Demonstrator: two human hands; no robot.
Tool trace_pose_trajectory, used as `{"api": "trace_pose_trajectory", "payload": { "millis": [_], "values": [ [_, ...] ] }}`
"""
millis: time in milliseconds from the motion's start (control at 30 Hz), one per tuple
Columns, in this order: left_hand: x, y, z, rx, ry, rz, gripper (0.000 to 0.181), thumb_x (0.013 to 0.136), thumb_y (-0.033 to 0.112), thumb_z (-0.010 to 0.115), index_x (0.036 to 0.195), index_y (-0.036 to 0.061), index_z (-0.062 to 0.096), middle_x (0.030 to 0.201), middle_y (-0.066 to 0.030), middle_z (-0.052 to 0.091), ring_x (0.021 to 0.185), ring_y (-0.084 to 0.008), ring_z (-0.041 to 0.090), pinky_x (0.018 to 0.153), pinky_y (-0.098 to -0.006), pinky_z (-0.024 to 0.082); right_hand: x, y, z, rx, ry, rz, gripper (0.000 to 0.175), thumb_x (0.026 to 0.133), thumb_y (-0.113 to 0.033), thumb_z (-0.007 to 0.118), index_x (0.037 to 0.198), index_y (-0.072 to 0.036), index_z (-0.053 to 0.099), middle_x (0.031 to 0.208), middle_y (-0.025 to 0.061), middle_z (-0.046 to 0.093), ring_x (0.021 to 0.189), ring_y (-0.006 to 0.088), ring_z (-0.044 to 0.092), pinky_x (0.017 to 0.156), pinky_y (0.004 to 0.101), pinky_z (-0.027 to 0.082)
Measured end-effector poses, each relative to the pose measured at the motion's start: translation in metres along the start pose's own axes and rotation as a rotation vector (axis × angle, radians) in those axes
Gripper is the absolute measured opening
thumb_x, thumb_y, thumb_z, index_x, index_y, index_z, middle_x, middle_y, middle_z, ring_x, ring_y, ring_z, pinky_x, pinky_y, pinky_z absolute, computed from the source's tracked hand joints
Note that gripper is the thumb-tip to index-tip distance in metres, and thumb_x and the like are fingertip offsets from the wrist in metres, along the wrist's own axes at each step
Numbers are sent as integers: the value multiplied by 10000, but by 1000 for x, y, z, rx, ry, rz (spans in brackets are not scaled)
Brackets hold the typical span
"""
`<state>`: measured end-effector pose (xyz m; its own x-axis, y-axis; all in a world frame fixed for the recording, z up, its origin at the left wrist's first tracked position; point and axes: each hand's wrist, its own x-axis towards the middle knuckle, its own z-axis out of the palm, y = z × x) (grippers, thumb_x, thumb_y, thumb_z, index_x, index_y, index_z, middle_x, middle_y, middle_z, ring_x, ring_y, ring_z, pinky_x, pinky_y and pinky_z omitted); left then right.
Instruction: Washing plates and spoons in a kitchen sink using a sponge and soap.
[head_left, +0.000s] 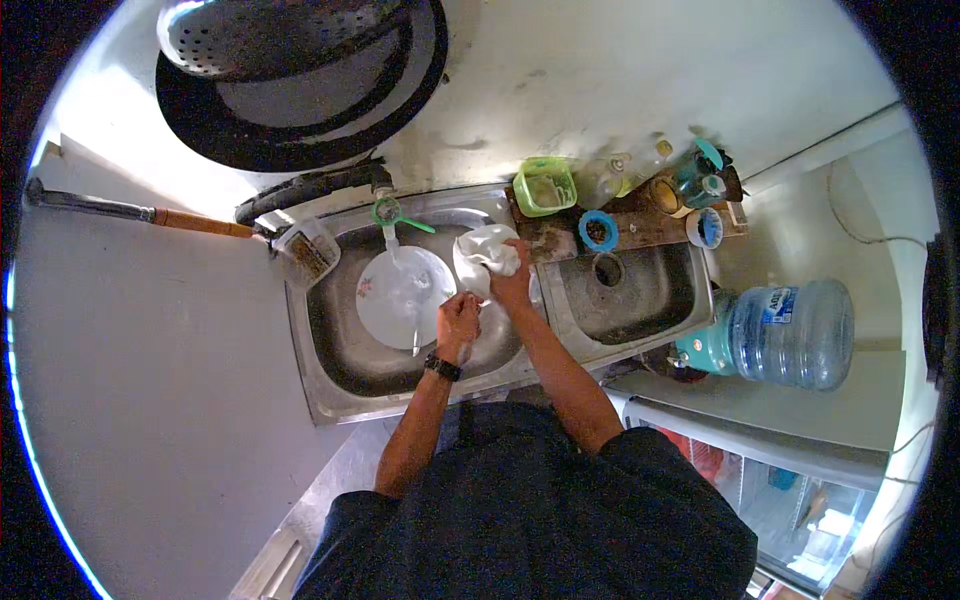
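My right hand (513, 277) grips a white cloth (484, 251) bunched above the right part of the left sink basin (337, 352). Just below the cloth, my left hand (459, 322), with a dark watch at its wrist, has its fingers curled; whether it holds something is hidden. A white plate with a floral pattern (382, 300) lies in the basin to the left of my hands. Water seems to fall on it from the tap (387, 211), which has a green handle. A pale, narrow utensil handle (417, 341) shows at the plate's lower edge.
A clear plastic container (306, 255) sits at the basin's left corner. Behind the smaller right basin (630, 311), a wooden board (637, 231) bears a green tub (544, 187), a blue-rimmed cup (598, 230), bottles and jars. A large water bottle (791, 335) lies to the right.
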<state>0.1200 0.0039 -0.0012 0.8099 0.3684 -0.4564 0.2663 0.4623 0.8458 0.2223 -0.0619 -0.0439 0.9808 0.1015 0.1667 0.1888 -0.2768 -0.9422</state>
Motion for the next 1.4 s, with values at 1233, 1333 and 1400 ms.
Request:
{"api": "trace_pose_trajectory", "payload": {
  "millis": [1233, 1333, 1400],
  "values": [
    [-34, -34, -15, -80, -22, -31, 147, 829, 168, 447, 787, 43, 511, 589, 23, 436, 499, -45, 406, 410, -197, 326, -55, -45, -62, 854, -151, 509, 513, 634, -36, 636, 1075, -92, 380, 1034, 54, 462, 965, 183, 463, 785, 299, 424],
    [-37, -30, -8, 201, -76, 7, 129, 797, 119, 461, 796, 2, 517, 610, -33, 499, 541, -90, 474, 438, -245, 372, -56, -35, -56, -183, -96, -361, 476, 655, -103, 635, 1055, -52, 381, 968, 93, 486, 869, 195, 498, 733, 298, 433],
    [-50, -23, 2, 403, 32, 284, 146, 768, 91, 455, 830, -24, 522, 661, -93, 557, 602, -135, 519, 509, -286, 409, -54, -36, -45, 65, -85, -113, 542, 606, -83, 677, 1058, -75, 378, 991, 90, 477, 907, 195, 480, 750, 307, 432]
  ]
}}
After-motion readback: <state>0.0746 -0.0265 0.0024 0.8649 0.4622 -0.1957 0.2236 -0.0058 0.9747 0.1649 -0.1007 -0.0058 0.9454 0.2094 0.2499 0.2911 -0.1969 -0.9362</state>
